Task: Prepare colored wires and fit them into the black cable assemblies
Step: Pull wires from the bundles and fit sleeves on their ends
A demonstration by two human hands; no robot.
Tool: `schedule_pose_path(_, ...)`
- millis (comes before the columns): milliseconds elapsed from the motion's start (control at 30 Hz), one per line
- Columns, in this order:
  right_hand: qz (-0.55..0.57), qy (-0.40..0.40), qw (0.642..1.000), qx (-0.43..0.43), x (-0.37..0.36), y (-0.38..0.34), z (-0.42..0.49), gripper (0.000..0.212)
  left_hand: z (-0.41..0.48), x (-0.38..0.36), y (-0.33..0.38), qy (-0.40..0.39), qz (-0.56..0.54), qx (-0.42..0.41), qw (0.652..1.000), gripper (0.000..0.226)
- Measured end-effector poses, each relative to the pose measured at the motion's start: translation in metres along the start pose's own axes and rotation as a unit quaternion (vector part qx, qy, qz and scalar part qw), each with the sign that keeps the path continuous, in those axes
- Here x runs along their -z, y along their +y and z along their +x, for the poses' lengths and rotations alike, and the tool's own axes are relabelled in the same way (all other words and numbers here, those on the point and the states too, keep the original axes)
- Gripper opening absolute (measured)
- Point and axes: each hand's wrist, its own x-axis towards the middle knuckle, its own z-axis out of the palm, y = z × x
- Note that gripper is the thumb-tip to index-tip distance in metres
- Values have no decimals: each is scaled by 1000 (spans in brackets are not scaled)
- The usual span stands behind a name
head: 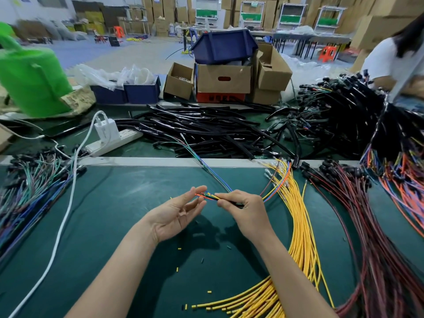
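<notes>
**Wire preparation, gathering stage.** The right hand (243,210) pinches a small wire bundle (209,196) of orange, green, yellow and blue strands between thumb and curled fingers, above the bench (110,203). The strand tips project toward 9 o'clock, and the tails run off toward 12 and 2 o'clock. A dark length shows under the right fingers; whether it is a sleeve cannot be told. The left hand (175,214) lies palm up, fingers loosely spread and clamped on nothing. Its fingertips (202,188) stand at the strand tips, but contact cannot be told.

Judged step: evening the tips before fitting. The next move probably calls for the left hand to level them, then feed them into 1 of the black cable assemblies (206,131), heaped at 12 o'clock. Loose yellow wires (298,216) lie at 3 o'clock of the hands.
</notes>
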Motion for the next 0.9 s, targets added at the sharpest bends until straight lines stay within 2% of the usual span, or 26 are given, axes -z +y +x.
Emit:
schedule_pose_path(167, 5, -15, 1000, -5, -2, -3, -1, 18, 3, -2, -3, -19, 46, -40, 998, 20)
schedule_pose_path(333, -6, -20, 1000, -14, -1, -3, -2, 17, -1, -7, -2, -21, 153, -82, 985, 15)
schedule_pose_path(533, -57, -22, 998, -15, -3, -2, -1, 14, -5, -9, 4, 25, 334, -185, 924, 9)
schedule_pose_path(633, -63, -34, 997, -33, 0, -1, 0, 11, -2, -12, 0, 36, 412, -239, 879, 14)
schedule_pose_path(700, -67, -47, 996, -45, 3, 0, 0, 9, 1, -13, -1, 29, 437, -253, 863, 17)
schedule_pose_path(800, -63, -65, 995, -49, 4, -2, 0, 13, 3, -11, 0, 2, 423, -237, 874, 13)
schedule_pose_path(900, -20, -67, 996, -54, 3, -4, -1, 30, 5, -6, -1, -1, 376, -207, 903, 10)
